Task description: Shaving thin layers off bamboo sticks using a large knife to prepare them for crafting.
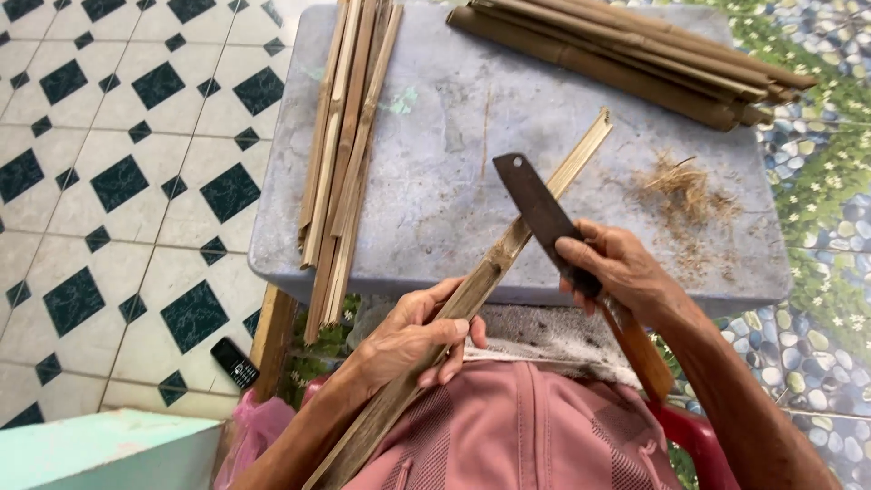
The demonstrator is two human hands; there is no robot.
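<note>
Left hand [413, 340]: grip clenched around the bamboo strip [508, 249], low on its length, fingers curled over the top, thumb underneath; it sits just above the lap.
Right hand [621, 268]: grip clenched on the knife [540, 213], where the blade meets the wooden handle; the handle runs down past the wrist.
Bamboo strip: long, flat and pale, slanting from the lower left by the lap up to the right; its far end rests on the surface [435, 181], its near end passes under the left forearm.
Knife: dark, broad rectangular blade with a small hole near the tip; the blade lies across the strip, its edge touching the strip just above the left hand, tip pointing up and left.
Surface: grey slab, worn and stained, its near edge just beyond the knees.
Split strips [345, 145]: a loose bundle on the left part of the surface, lying lengthwise, near ends hanging over the edge.
Bamboo poles [635, 54]: thicker brown lengths stacked at the far right corner, lying crosswise.
Shavings [685, 186]: a small heap of brown fibres on the right of the surface, near the right hand but apart from it.
Phone [234, 362]: small, dark, on the tiled floor at the left, beside the surface's leg.
Clothing: pink cloth over the lap.
</note>
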